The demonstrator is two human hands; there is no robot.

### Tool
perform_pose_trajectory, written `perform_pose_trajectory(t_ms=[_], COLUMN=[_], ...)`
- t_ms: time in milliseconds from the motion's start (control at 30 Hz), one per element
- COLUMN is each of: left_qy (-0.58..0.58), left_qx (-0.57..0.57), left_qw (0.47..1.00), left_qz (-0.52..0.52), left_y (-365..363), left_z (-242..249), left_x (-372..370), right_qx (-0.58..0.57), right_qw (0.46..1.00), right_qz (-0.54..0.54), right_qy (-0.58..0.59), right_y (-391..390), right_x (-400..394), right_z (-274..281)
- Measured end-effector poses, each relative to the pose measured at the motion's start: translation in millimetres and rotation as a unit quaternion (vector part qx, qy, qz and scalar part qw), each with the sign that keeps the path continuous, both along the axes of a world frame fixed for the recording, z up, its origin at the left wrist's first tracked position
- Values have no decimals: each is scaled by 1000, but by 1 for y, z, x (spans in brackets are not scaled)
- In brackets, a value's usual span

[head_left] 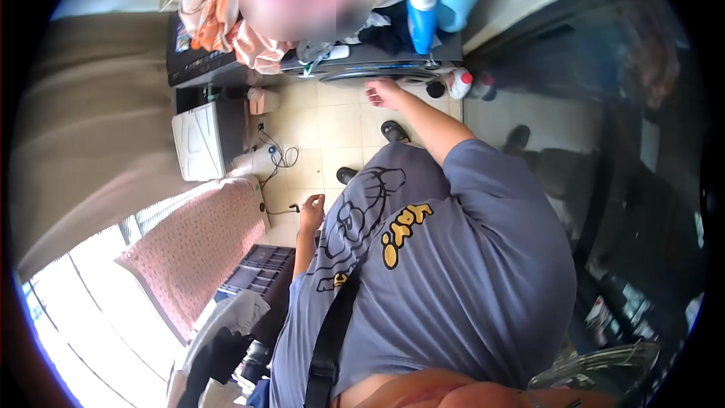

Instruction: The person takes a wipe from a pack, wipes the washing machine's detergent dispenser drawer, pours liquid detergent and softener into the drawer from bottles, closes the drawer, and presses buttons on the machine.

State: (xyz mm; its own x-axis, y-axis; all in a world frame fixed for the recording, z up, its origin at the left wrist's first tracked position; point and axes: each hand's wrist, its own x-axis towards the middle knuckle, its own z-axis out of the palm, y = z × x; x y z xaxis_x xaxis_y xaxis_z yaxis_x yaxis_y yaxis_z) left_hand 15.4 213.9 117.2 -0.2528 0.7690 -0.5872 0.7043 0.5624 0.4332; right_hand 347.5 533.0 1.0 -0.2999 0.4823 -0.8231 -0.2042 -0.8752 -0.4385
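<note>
Holds the right hand point(384, 95) loosely open, fingers bent, beside the washing-machine door point(343, 75) at upper centre, contact uncertain. Hangs the left hand point(311, 211) near the thigh, left of centre, part-curled but open, apparently empty. Carries 1 heap of clothes point(215, 15) and 2 blue bottles point(423, 23) on top of the machine, upper frame. Suggests, by judgement, little progress: nothing visibly in hand, clothes outside the drum. Leaves unclear the drum's contents, with the door almost edge-on and part of the heap blurred.

Dark, seemingly round appliance door point(362, 75)
</note>
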Motion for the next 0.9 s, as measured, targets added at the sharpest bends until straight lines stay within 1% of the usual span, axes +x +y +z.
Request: perform_pose_trajectory(t_ms=[33, 67, 100, 167, 200, 233, 300, 333, 367, 400, 467, 500, 567, 600, 633, 667, 700, 767, 900], left_qy=[20, 7, 18, 76, 56, 34, -17, -22, -22, -16, -5, -1, -1, -1, 0, -2, -5, -7, -10], left_qx=[0, 9, -36, 51, 11, -27, 21, -2, -25, -58, -101, -114, -121, -117, -115, -109, -103, -93, -74], left_qw=[1000, 1000, 998, 996, 998, 997, 998, 998, 997, 995, 990, 987, 984, 984, 984, 985, 985, 986, 990], left_qz=[10, 20, 40, -15, 23, 60, 58, 65, 70, 79, 100, 111, 128, 132, 135, 136, 137, 136, 121], left_y=[-8, -24, -43, -112, -137, -161, -252, -279, -292, -303, -309, -308, -307, -302, -296, -290, -284, -273, -244], left_z=[5, -3, -9, -49, -45, -40, -84, -86, -87, -81, -66, -59, -46, -41, -36, -33, -32, -33, -35], left_x=[5, 0, -6, -32, -35, -36, -71, -76, -78, -79, -79, -78, -78, -81, -83, -86, -89, -97, -119], right_qx=[3, 1, -7, -11, -14, -39, -86, -121, -137, -130, -132, -117, -70, -74, -77, -78, -80, -87, -109], right_qw=[999, 999, 997, 997, 997, 992, 976, 951, 917, 901, 869, 864, 889, 893, 897, 900, 910, 930, 938], right_qz=[6, 16, 25, 5, -6, -42, -122, -160, -227, -264, -320, -346, -345, -318, -293, -268, -266, -264, -208], right_qy=[34, 52, 72, 79, 81, 109, 158, 234, 297, 318, 353, 346, 294, 309, 323, 336, 306, 242, 256], right_y=[9, 20, 26, 37, 40, 44, 52, 59, 63, 63, 58, 54, 44, 41, 38, 38, 33, -1, -68], right_x=[-26, -50, -72, -105, -120, -132, -146, -154, -163, -167, -176, -184, -191, -197, -201, -203, -202, -198, -198], right_z=[4, 3, -2, 4, 7, 11, 18, -3, -19, -18, -13, -16, 3, -14, -51, -70, -59, -19, -24])
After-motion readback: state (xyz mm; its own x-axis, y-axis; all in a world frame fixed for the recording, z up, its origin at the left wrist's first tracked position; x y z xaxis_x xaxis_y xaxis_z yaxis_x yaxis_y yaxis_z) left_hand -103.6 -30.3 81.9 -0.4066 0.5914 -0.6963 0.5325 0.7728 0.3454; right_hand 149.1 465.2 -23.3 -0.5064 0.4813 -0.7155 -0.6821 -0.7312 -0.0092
